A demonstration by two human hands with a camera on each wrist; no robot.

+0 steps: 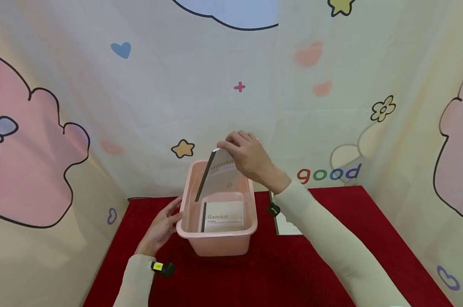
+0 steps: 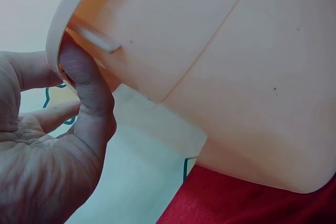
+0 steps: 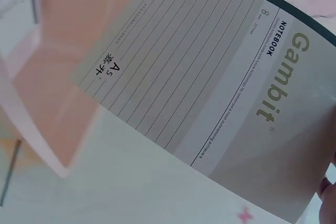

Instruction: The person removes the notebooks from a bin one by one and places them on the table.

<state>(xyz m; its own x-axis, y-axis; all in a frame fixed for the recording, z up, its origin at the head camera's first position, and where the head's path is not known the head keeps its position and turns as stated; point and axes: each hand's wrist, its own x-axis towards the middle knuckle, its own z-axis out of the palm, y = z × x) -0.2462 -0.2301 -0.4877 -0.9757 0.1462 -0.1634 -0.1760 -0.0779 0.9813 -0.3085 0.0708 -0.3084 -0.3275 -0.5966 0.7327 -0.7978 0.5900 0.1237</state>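
A pink plastic basin (image 1: 220, 246) stands on the table. Its left rim is gripped by my left hand (image 1: 160, 228); in the left wrist view the thumb and fingers of that hand (image 2: 86, 93) curl round the rim. Above the back of the basin my right hand (image 1: 247, 155) pinches a Gambit notebook (image 1: 218, 172) by its upper edge, and the notebook hangs tilted. The right wrist view shows the cover of this notebook (image 3: 210, 77) close up, with fingertips at the right edge. Another Gambit notebook (image 1: 224, 217) lies inside the basin.
A further notebook (image 1: 287, 224) lies on the red tablecloth (image 1: 293, 273) to the right of the basin, partly hidden by the right forearm. Behind the table hangs a pale curtain (image 1: 201, 85) with cartoon prints, and it runs along both sides.
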